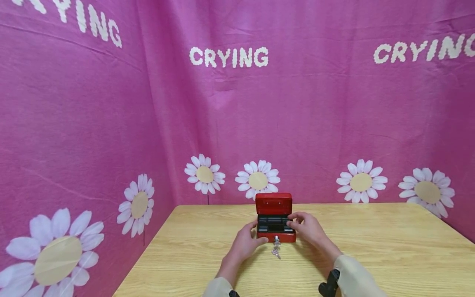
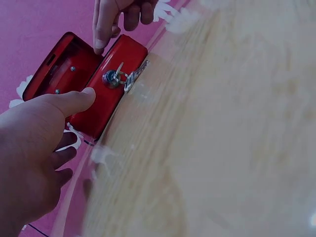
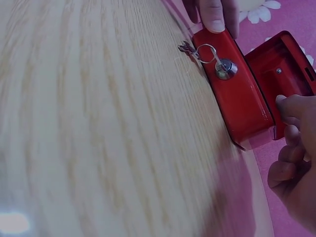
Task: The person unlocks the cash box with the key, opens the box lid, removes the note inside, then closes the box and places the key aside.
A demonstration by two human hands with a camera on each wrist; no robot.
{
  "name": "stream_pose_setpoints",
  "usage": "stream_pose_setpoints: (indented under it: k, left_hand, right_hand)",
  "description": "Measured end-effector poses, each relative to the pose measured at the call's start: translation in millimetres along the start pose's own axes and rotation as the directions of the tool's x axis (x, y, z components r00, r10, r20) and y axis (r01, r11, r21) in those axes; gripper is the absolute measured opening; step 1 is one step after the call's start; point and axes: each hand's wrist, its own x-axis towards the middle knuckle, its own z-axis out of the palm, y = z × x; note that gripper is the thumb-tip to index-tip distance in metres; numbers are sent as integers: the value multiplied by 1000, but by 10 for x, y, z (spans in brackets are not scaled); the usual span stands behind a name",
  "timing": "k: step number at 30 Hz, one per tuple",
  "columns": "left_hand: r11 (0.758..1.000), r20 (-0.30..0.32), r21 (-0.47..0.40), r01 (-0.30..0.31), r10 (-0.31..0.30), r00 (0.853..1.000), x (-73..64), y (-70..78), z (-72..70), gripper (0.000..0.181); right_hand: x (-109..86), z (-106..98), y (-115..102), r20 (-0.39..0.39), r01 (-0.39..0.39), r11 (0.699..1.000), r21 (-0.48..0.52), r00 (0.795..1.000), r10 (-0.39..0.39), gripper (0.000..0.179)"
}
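Closely, left grip (image 1: pixel 245 243), right grip (image 1: pixel 307 228) flanking box (image 1: pixel 275 212)

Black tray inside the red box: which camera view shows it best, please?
The head view: it looks down into the open red box, so the black tray shows, though the right hand partly covers it. Both wrist views see the box's front, which hides the tray's inside.

A glossy red lockbox (image 1: pixel 287 238) sits upright on the wood-grain desk (image 1: pixel 371 243), its lid (image 1: pixel 273 203) raised at the back, a black compartmented tray (image 1: pixel 272 222) showing inside. A key (image 3: pixel 217 56) stands in the silver front lock (image 3: pixel 227 70), more keys (image 3: pixel 187 48) linked to it.
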Motion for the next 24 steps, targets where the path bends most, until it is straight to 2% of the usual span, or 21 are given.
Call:
stream_pose_setpoints:
  k: [8, 18, 24]
  left_hand:
    - [999, -14, 23, -29, 29, 999, 15, -14, 25, 64]
    - [998, -53, 57, 4, -1, 999, -12, 56, 44, 58]
    - [997, -90, 75, -8, 14, 996, -16, 46, 53, 51]
  right_hand:
    - [-6, 47, -6, -2, 26, 999, -24, 1000, -26, 31]
    - [-5, 66, -13, 1, 7, 999, -36, 1000, -7, 31]
    - [-9, 99, 19, -1, 11, 999, -42, 1000, -12, 28]
